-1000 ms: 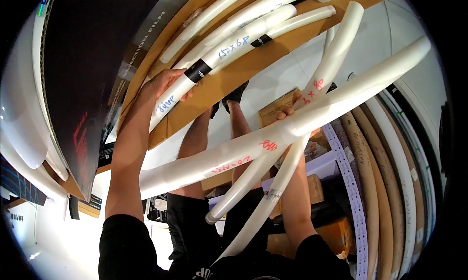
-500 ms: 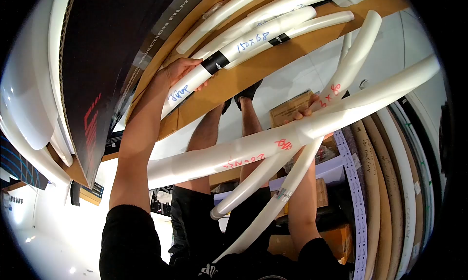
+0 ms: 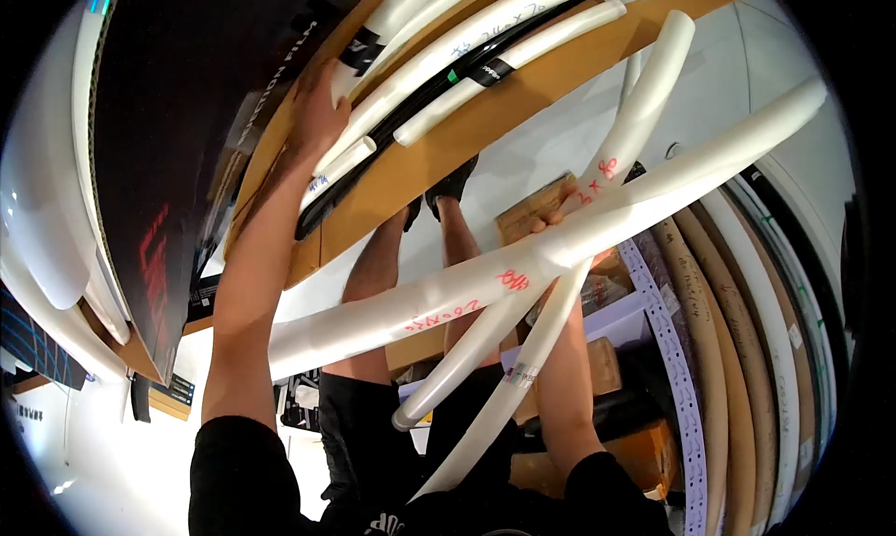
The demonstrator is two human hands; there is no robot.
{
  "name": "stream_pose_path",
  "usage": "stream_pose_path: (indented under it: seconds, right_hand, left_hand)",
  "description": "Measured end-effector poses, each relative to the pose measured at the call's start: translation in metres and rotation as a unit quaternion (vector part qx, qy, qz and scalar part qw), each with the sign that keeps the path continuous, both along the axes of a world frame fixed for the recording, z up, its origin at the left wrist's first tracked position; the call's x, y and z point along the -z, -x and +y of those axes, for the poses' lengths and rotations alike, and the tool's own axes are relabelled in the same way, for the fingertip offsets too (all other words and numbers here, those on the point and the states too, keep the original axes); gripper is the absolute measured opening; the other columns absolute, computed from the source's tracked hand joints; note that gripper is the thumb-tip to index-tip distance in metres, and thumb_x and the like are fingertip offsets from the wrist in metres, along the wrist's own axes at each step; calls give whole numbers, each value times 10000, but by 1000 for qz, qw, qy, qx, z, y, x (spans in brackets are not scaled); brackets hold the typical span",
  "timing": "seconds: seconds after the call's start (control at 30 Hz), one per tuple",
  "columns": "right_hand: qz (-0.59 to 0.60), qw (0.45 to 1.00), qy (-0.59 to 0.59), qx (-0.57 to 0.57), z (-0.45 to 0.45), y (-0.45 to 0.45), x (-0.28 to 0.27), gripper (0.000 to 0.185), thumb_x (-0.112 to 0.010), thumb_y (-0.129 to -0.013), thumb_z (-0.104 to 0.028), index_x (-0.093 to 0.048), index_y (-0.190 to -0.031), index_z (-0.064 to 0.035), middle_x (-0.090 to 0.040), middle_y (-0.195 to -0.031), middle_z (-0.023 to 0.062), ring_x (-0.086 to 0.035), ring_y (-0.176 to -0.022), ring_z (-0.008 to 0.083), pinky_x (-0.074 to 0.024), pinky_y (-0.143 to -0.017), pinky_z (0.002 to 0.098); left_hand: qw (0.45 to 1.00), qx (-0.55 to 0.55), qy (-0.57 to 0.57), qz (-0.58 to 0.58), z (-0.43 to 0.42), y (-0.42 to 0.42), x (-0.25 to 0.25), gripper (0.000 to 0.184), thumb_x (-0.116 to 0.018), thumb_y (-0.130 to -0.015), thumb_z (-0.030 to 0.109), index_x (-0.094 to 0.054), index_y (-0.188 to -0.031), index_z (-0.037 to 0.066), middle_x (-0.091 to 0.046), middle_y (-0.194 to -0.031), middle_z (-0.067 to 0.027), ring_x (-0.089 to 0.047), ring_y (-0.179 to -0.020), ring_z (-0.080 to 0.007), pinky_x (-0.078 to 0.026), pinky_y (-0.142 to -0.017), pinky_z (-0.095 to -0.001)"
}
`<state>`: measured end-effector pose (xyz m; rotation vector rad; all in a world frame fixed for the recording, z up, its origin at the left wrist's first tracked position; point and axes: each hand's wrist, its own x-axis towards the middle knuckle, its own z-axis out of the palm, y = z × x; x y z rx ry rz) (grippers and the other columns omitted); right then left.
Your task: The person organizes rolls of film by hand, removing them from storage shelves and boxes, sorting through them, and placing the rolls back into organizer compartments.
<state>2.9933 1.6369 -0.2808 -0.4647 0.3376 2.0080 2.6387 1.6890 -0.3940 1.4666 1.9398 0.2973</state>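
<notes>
Blk tee, short loose sleeves, hems approx. at elbow. Wht lettering on chest, partly cut off at btm, can't read it all. Blk shorts, soft folds in the fabric, legs bare below hem. Forearms bare; L hand & R hand ditto. Dk shoes, partly hidden, details too small.

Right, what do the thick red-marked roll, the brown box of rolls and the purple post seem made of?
Thick red-marked roll: probably plastic film, semi-gloss, from its soft sheen.
Brown box: likely cardboard, matte, from its dull brown panel.
Purple post: perhaps painted metal, from its evenly spaced holes; plastic possible.
</notes>
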Motion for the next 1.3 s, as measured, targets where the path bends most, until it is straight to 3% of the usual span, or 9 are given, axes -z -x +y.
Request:
stream_pose_path:
  seconds: [0.07,0.2,0.3,0.43,0.53,0.67,0.87,1.0,1.3]
  right_hand:
    - [-1,1000,-4,1,2,0,0,883,-759,-687,-522,-320,-1340,-122,-559,-1057,164,-541,-1024,337,-432,-932,539]
    - [-8,1000,-3,0,2,1,0,883,-758,-686,-525,-325,-1338,-118,-565,-1044,161,-548,-1009,331,-439,-925,526]
    - [-13,1000,-3,2,3,2,1,883,-758,-685,-528,-328,-1336,-115,-570,-1033,158,-553,-997,327,-444,-919,516]
    - [-28,1000,5,4,0,-2,3,882,-757,-684,-531,-332,-1334,-111,-575,-1020,155,-559,-982,321,-451,-912,503]
    - [-39,999,8,8,-2,1,2,882,-756,-683,-533,-336,-1332,-108,-580,-1009,153,-564,-971,317,-456,-906,493]
    - [-54,998,12,11,-2,6,-1,882,-756,-682,-536,-340,-1330,-104,-586,-996,149,-571,-955,311,-462,-899,479]
    - [-120,990,71,32,-10,3,-3,898,-726,-663,-603,-393,-1306,-71,-598,-963,161,-583,-877,288,-477,-835,421]
    - [-119,990,75,28,-11,3,-3,910,-710,-657,-620,-400,-1307,-64,-601,-944,176,-584,-870,293,-476,-817,413]
    - [-100,992,75,30,-1,7,-9,874,-711,-669,-592,-419,-1295,-57,-601,-942,196,-582,-873,320,-478,-822,422]
  left_hand:
    - [988,49,-32,142,2,-21,8,525,-596,-824,116,-428,-1317,47,-412,-1369,-192,-494,-1163,-373,-414,-973,-448]
    - [991,122,51,-12,-16,-97,18,337,-581,-769,64,-537,-1100,24,-597,-980,-151,-585,-940,-320,-494,-810,-397]
    - [981,164,-17,101,-43,-136,92,353,-631,-704,85,-533,-1038,27,-576,-943,-155,-581,-928,-325,-493,-786,-391]
    - [991,95,88,-14,-9,-129,69,393,-623,-686,74,-545,-1069,39,-588,-947,-160,-572,-947,-322,-483,-803,-383]
    - [857,-52,250,-448,-14,-96,66,329,-510,-711,78,-551,-1035,37,-632,-860,-132,-617,-793,-261,-496,-705,-350]
    - [614,-211,411,-640,-10,-71,17,285,-514,-874,225,-503,-1081,30,-574,-696,-108,-552,-537,-173,-456,-485,-275]
    - [729,-160,388,-541,-13,-73,-2,243,-565,-888,274,-523,-981,53,-530,-703,-55,-507,-512,-123,-422,-476,-245]
    - [950,-10,149,-274,-27,-81,9,363,-662,-829,243,-576,-1102,19,-636,-935,-92,-615,-796,-203,-497,-737,-306]
    - [973,6,190,-130,-31,-89,3,527,-691,-802,274,-511,-1237,38,-606,-1167,-170,-589,-1075,-289,-436,-935,-329]
